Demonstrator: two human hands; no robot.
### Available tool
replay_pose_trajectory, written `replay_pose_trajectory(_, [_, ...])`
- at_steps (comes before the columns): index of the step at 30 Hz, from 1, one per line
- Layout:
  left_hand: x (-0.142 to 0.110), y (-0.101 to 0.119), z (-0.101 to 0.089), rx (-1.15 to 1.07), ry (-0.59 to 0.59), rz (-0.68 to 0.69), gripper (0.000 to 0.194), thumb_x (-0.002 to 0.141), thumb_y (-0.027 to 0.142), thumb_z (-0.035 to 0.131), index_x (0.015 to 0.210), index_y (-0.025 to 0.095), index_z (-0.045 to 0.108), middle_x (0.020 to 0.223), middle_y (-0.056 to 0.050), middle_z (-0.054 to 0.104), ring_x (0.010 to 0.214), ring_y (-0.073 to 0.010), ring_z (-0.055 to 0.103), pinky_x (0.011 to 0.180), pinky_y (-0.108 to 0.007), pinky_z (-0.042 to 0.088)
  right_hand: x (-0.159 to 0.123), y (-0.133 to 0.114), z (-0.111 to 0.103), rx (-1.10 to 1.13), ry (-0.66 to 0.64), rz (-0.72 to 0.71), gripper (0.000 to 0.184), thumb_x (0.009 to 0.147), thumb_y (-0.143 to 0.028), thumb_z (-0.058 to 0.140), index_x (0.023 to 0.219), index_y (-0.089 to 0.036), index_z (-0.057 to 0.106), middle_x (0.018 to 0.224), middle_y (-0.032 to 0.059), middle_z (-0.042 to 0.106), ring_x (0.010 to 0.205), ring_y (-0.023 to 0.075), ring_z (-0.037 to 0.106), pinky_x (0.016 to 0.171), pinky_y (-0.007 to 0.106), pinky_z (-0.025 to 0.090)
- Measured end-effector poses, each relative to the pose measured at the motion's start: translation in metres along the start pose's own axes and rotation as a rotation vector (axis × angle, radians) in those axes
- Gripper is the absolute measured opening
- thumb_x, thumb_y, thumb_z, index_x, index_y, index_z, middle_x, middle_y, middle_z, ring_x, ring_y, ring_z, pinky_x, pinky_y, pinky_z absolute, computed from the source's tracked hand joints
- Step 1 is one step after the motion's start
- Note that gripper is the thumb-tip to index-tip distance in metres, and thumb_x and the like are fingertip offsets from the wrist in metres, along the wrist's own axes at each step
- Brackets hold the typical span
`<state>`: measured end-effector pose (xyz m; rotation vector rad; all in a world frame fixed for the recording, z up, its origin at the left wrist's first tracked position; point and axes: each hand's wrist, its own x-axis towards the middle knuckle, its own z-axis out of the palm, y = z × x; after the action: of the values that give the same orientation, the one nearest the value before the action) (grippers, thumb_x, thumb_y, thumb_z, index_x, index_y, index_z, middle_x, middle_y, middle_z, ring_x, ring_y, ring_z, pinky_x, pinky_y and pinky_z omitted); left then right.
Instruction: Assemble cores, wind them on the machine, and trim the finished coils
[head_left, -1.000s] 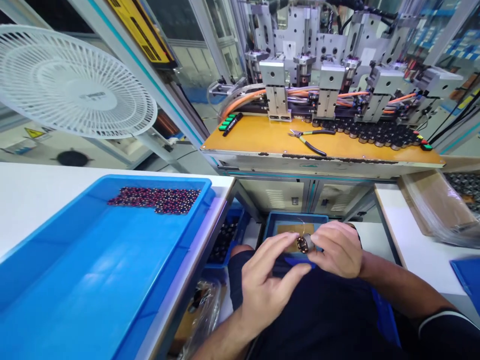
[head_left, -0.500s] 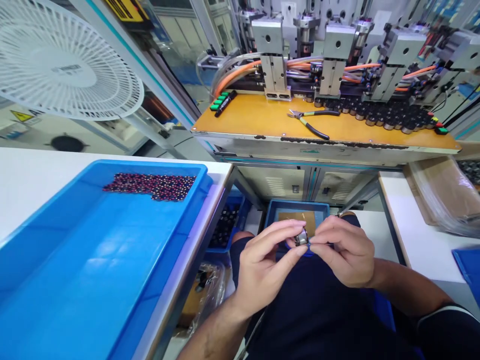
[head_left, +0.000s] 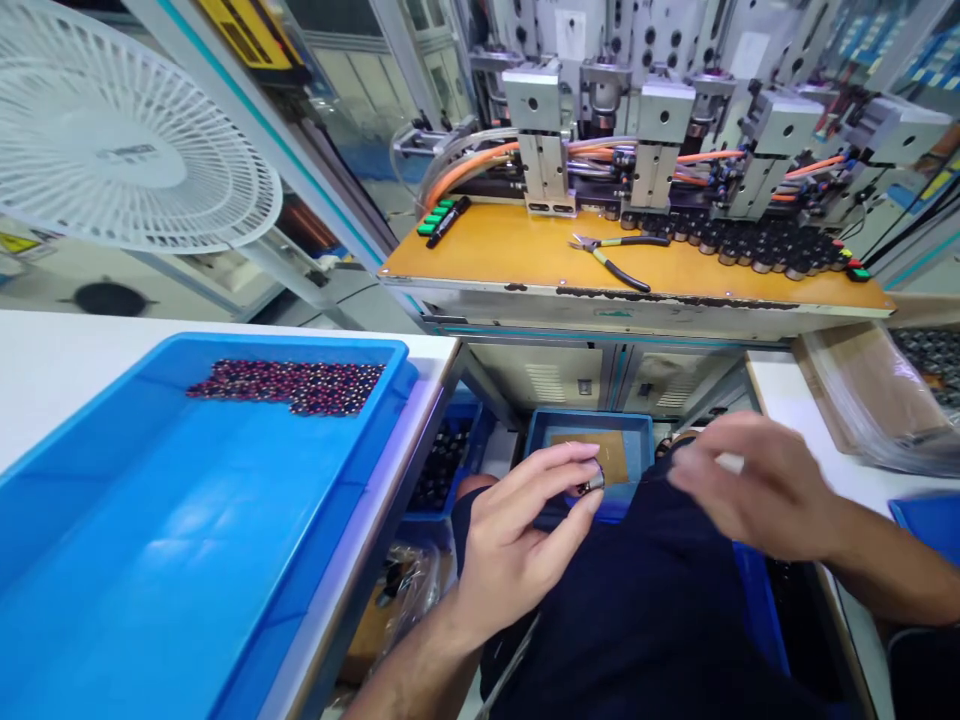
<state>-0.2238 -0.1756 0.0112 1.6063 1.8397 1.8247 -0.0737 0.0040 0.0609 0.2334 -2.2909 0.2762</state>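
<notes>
**Left hand pinching the metal cylinder, right hand out at 2 o'clock**

In hand: one small part, held close. Your left hand has its fingertips closed on the metal cylinder, which sits at 12 o'clock from your lap, at the tips of that hand. It hangs over a small blue tray lined with a tan card; you can't tell from this view whether it touches the card. Your right hand is well apart from the cylinder, above your dark shirt. It is too blurred to tell whether its fingers are open or closed, and no held item shows.

In the way: the shirt covers the near side of the small tray.

Around you: at 9 o'clock, a large blue tray holds a patch of small dark, red-flecked parts. Below its right edge, a blue crate holds dark cylinders. At 12 o'clock stands an orange bench, with green-capped markers, yellow-handled pliers and rows of dark cylinders beneath pneumatic slide units and orange hoses. A white fan stands at 10 o'clock, and a clear plastic bag lies at 2 o'clock.
</notes>
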Motion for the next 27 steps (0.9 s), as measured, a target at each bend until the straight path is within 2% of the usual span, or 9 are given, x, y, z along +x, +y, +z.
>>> replay_pose_trajectory(2, [0.002, 0.003, 0.001, 0.012, -0.017, 0.026, 0.034, 0.075, 0.003, 0.070, 0.103, 0.021, 0.070, 0.110, -0.008, 0.073, 0.094, -0.0206, 0.071, 0.084, -0.031, 0.058, 0.017, 0.000, 0.001, -0.070, -0.139, -0.255, 0.012, 0.089, -0.015, 0.059, 0.094, -0.022, 0.068, 0.083, 0.0034, 0.066, 0.070, 0.0151, 0.057, 0.060, 0.028, 0.048])
replay_pose_trajectory(5, [0.001, 0.007, 0.000, 0.009, -0.012, 0.026, 0.034, 0.075, 0.002, 0.069, 0.103, 0.021, 0.070, 0.107, -0.008, 0.074, 0.094, -0.0205, 0.071, 0.085, -0.031, 0.058, 0.032, 0.000, 0.012, -0.112, -0.277, -0.341, 0.025, 0.093, -0.014, 0.046, 0.079, -0.016, 0.066, 0.074, 0.0061, 0.063, 0.061, 0.0161, 0.051, 0.052, 0.031, 0.041])
replay_pose_trajectory(11, [-0.006, 0.006, -0.008, -0.067, 0.014, 0.016, 0.031, 0.076, 0.002, 0.069, 0.100, 0.021, 0.071, 0.105, -0.009, 0.073, 0.094, -0.0203, 0.070, 0.080, -0.030, 0.058, 0.032, -0.011, 0.022, 0.573, -0.507, 0.293, 0.029, 0.097, -0.019, 0.046, 0.073, -0.015, 0.061, 0.067, -0.0002, 0.055, 0.060, 0.0091, 0.052, 0.058, 0.021, 0.043])
replay_pose_trajectory(14, [-0.007, 0.001, -0.011, -0.094, 0.007, 0.036, 0.029, 0.076, 0.001, 0.068, 0.098, 0.020, 0.071, 0.107, -0.010, 0.072, 0.091, -0.0197, 0.070, 0.074, -0.028, 0.058, 0.042, -0.001, 0.019, 0.753, -0.639, 0.465, 0.027, 0.095, -0.022, 0.050, 0.071, -0.015, 0.062, 0.066, -0.0015, 0.058, 0.060, 0.0081, 0.055, 0.057, 0.019, 0.043])
replay_pose_trajectory(16, [-0.007, -0.002, -0.012, -0.110, 0.019, 0.035, 0.028, 0.077, 0.000, 0.067, 0.097, 0.020, 0.071, 0.108, -0.010, 0.072, 0.090, -0.0195, 0.070, 0.073, -0.029, 0.059, 0.058, 0.021, 0.021, 0.604, -0.537, 0.453, 0.024, 0.093, -0.025, 0.054, 0.074, -0.014, 0.064, 0.068, -0.0001, 0.061, 0.062, 0.0099, 0.056, 0.060, 0.021, 0.044])
replay_pose_trajectory(18, [-0.006, -0.003, -0.013, -0.132, 0.049, 0.027, 0.029, 0.078, 0.000, 0.066, 0.097, 0.020, 0.071, 0.108, -0.009, 0.072, 0.092, -0.0196, 0.070, 0.075, -0.030, 0.060, 0.079, 0.057, 0.028, 0.285, -0.308, 0.384, 0.018, 0.089, -0.029, 0.060, 0.082, -0.013, 0.065, 0.078, 0.0040, 0.064, 0.071, 0.0140, 0.057, 0.070, 0.026, 0.045])
replay_pose_trajectory(20, [-0.006, -0.004, -0.013, -0.148, 0.079, 0.015, 0.029, 0.078, 0.000, 0.065, 0.097, 0.021, 0.071, 0.108, -0.008, 0.072, 0.094, -0.0193, 0.070, 0.077, -0.031, 0.060, 0.099, 0.098, 0.039, -0.026, -0.226, 0.318, 0.021, 0.085, -0.031, 0.066, 0.094, -0.012, 0.066, 0.095, 0.0102, 0.066, 0.087, 0.0204, 0.058, 0.083, 0.033, 0.044])
replay_pose_trajectory(23, [-0.007, -0.003, -0.016, -0.143, 0.103, -0.001, 0.030, 0.079, 0.000, 0.064, 0.098, 0.022, 0.070, 0.108, -0.007, 0.071, 0.096, -0.0185, 0.070, 0.080, -0.031, 0.059, 0.118, 0.148, 0.059, -0.304, -0.418, 0.338, 0.041, 0.084, -0.036, 0.067, 0.115, -0.009, 0.061, 0.120, 0.0157, 0.060, 0.110, 0.0263, 0.053, 0.096, 0.037, 0.039])
replay_pose_trajectory(27, [-0.011, -0.002, -0.023, -0.115, 0.141, -0.013, 0.030, 0.080, -0.001, 0.064, 0.098, 0.022, 0.070, 0.109, -0.007, 0.071, 0.094, -0.0170, 0.070, 0.079, -0.029, 0.059, 0.121, 0.172, 0.078, -0.439, -0.571, 0.384, 0.050, 0.090, -0.050, 0.054, 0.110, -0.005, 0.062, 0.113, 0.0220, 0.061, 0.105, 0.0332, 0.052, 0.090, 0.045, 0.040])
